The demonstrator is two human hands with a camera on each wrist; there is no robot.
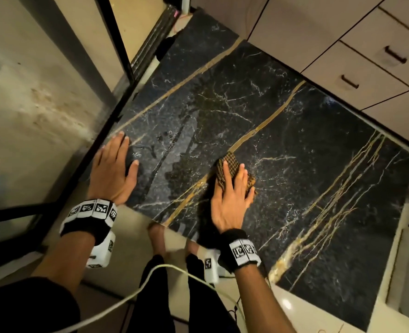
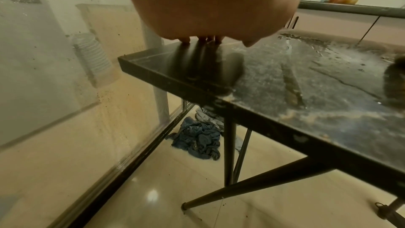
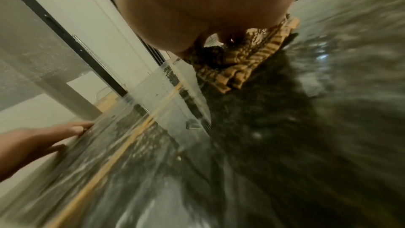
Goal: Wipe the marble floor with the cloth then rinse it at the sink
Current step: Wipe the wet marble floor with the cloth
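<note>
A black marble slab [image 1: 282, 140] with gold veins lies wet and streaked on a black-legged frame. My right hand [image 1: 232, 188] presses flat, fingers straight, on a brown checked cloth [image 1: 229, 162] near the slab's front middle. The right wrist view shows this cloth [image 3: 241, 61] bunched under the right hand [image 3: 197, 6]. My left hand [image 1: 113, 169] rests flat and empty on the slab's left corner. In the left wrist view the fingertips of the left hand [image 2: 208, 6] touch the slab [image 2: 285, 75] beside its edge.
Pale cabinet drawers [image 1: 378, 56] with dark handles border the slab's far right side. A black-framed glass panel [image 1: 117, 44] stands close on the left. Under the slab, a crumpled blue cloth [image 2: 197, 141] lies on the tiled floor by the legs [image 2: 230, 145]. A white cable [image 1: 126, 296] hangs at my knees.
</note>
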